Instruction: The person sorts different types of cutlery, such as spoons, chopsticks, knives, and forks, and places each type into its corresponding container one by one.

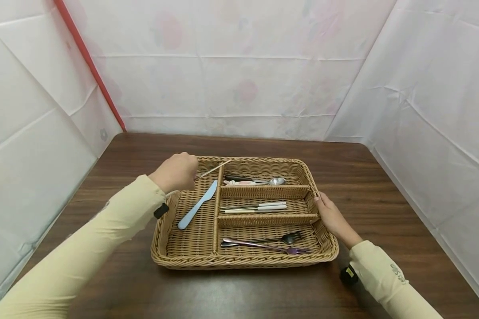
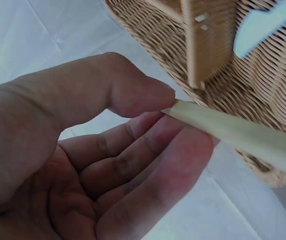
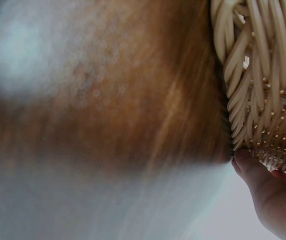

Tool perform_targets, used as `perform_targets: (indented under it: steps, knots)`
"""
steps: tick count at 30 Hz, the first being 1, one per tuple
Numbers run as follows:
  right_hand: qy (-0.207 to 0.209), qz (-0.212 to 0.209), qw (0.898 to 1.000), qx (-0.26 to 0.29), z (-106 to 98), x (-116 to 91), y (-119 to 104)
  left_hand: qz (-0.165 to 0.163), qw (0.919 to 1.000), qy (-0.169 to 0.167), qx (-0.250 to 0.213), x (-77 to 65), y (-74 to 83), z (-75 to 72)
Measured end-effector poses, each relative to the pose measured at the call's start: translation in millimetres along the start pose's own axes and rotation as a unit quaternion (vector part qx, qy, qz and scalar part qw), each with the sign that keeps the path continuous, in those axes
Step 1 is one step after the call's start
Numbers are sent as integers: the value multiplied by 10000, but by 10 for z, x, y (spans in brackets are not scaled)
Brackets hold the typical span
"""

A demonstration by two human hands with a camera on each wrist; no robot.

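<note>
Over the far left corner of a wicker cutlery basket [image 1: 243, 264], my left hand [image 1: 177, 172] pinches a thin, pale, flat-sided utensil [image 2: 242, 132] by its end. Its free length slants up to the right across the divider in the head view; its kind cannot be told. Below that hand, a light blue knife [image 1: 199, 207] lies aslant in the long left compartment. My right hand [image 1: 330, 217] grips the basket's right side, with the thumb [image 3: 250, 167] against the weave in the right wrist view.
Three compartments fill the basket's right part. The far one has spoons [image 1: 277, 181], the middle one white-handled chopsticks [image 1: 271, 207], and the near one a dark fork [image 1: 290, 238] and a purple fork [image 1: 293, 250]. The basket stands on a brown wooden table [image 1: 247, 292], with white sheeting [image 1: 239, 66] behind.
</note>
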State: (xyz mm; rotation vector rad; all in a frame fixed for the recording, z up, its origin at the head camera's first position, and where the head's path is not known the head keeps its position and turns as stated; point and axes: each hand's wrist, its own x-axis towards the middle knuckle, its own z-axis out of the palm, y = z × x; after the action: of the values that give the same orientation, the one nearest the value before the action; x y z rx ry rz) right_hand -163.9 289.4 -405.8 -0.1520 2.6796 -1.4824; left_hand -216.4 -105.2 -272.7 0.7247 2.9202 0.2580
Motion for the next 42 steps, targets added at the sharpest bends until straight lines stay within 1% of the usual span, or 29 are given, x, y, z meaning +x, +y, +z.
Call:
perform_targets:
  steps: [6,10,13,15,18,20,23,27,30,34,37,42]
  knots:
    - [3,38,10000,26,3,7,7,542,9985,1,48,175,286,50]
    - [-2,52,10000,18,8,3,-3,955,9952,51,186,277,491,112]
    - [-4,56,10000,34,14,4,-4,1146,9932,28,205,357,631,173]
    - [4,51,10000,60,18,7,2,1179,9930,-109,48,413,713,215]
    - [0,32,9999,110,33,12,8,1204,9916,-451,-121,501,823,290]
    - [2,39,9999,108,50,9,10,1257,9894,-718,-101,556,883,356]
    - [-12,75,9999,118,73,1,21,1333,9857,-1030,12,626,960,458]
    - [-28,40,9998,202,90,10,39,1387,9815,-1307,174,699,1026,582]
    - [-7,-38,9997,225,96,18,52,1396,9785,-1463,401,741,1049,663]
    - [51,-56,9998,194,85,22,58,1416,9760,-1549,583,777,1054,736]
    - [38,-23,9998,181,80,18,59,1406,9757,-1581,565,788,1045,780]
    - [-33,6,9999,164,89,10,63,1396,9749,-1602,668,797,1031,845]
